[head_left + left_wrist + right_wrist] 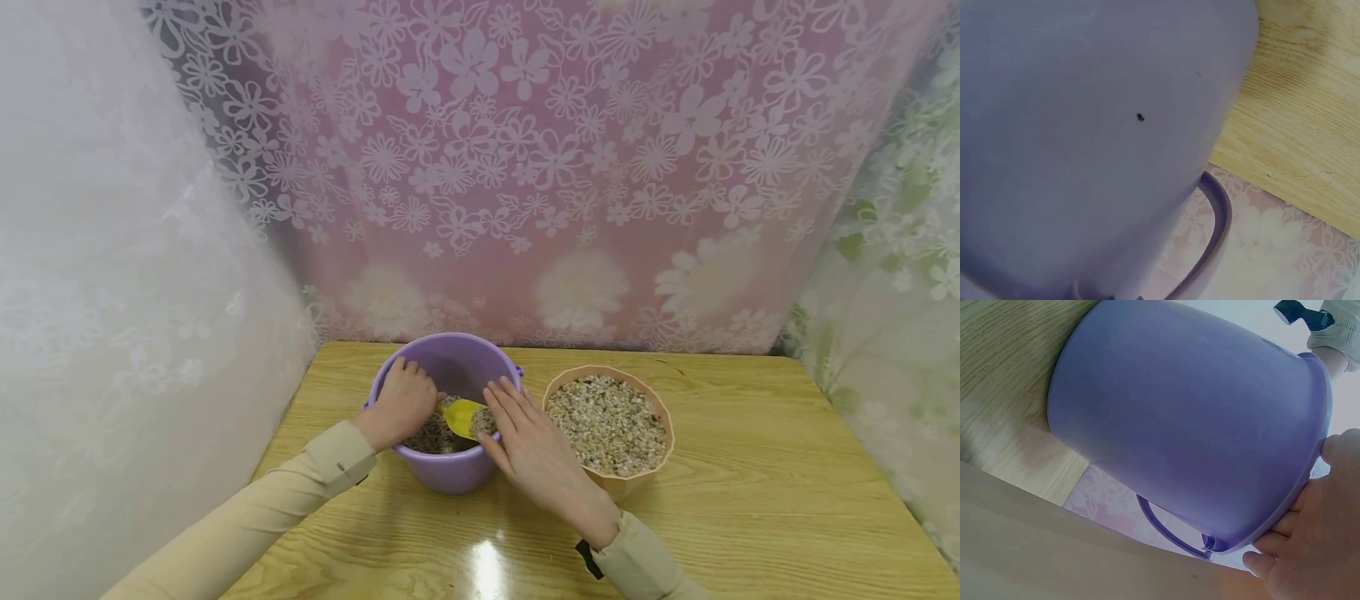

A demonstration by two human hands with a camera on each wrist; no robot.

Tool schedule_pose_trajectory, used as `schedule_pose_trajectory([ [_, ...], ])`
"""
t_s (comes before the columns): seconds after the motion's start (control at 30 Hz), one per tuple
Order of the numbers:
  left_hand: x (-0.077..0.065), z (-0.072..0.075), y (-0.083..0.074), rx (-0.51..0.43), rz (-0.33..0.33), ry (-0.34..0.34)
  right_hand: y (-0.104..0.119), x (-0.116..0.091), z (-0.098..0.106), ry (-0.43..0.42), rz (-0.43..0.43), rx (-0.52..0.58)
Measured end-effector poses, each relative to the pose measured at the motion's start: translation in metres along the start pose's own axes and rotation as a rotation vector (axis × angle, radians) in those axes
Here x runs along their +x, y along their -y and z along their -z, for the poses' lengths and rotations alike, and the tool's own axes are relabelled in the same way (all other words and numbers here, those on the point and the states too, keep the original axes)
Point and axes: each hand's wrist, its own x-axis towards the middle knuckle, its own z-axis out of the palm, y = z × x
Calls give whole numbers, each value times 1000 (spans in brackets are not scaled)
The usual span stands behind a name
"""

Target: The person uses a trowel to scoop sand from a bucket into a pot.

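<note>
A purple bucket [453, 473] stands on the table with grey-brown gravel [431, 437] in its bottom. My left hand [408, 396] reaches in over its left side, fingers curled round the handle end of a yellow scoop [459, 418]. Gravel lies at the scoop's front edge, towards the right wall. Along the right rim rests my right hand [536, 446], its fingers fairly straight. In the right wrist view the fingers [1285, 528] lie at the rim. The left wrist view is mostly filled by the bucket wall [1085, 125]; the left hand is hidden there.
Right beside the bucket stands an orange-tan scalloped pot [670, 433] full of pale gravel [607, 425]. The bucket's handle [1169, 531] hangs down at its far side. Behind the wooden table [765, 467] hangs a pink flowered curtain [525, 208].
</note>
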Motion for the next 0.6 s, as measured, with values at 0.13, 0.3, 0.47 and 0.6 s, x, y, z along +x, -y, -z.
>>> schedule_pose_trajectory([
  [0.13, -2, 2, 1, -20, 14, -15, 0, 0, 0, -8, 8, 0],
  [0.3, -5, 3, 4, -7, 11, -91, 0, -1, 0, -9, 12, 2],
  [0.47, -11, 4, 7, -44, 15, -212, 1, -1, 0, -5, 2, 9],
  [0.6, -15, 8, 8, -50, 23, -258, 1, -1, 1, -5, 1, 8],
])
